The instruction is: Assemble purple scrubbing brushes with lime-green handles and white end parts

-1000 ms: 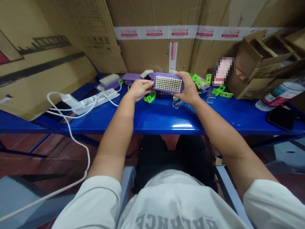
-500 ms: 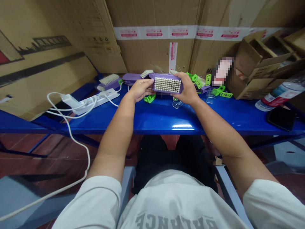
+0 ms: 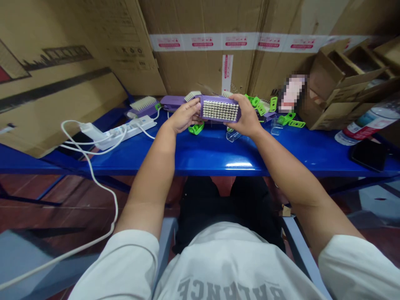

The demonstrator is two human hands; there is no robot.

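A purple scrub brush (image 3: 219, 111) is held up over the blue table, its block of pale bristles turned toward me. My left hand (image 3: 186, 116) closes on its left end with thumb and fingers. Around the right end wraps my right hand (image 3: 246, 116), thumb on top and fingers beneath. Just below my left hand lies a green plastic part (image 3: 196, 129). A clear plastic piece (image 3: 233, 135) rests under my right hand. Behind the held brush are more purple pieces, partly hidden, and another purple brush (image 3: 143, 106) lies bristles up at the left.
On the blue table (image 3: 212, 154) are a white power strip (image 3: 125, 132) with cables and, at right, several green plastic parts (image 3: 286, 118). Further right stand open cardboard boxes (image 3: 340, 83), a water bottle (image 3: 365, 124) and a dark phone (image 3: 368, 155). Large cardboard (image 3: 200, 75) forms the back.
The brush stays nearly in place between both hands, tilting very slightly. The fingers of my left hand have shifted a little at its left end.
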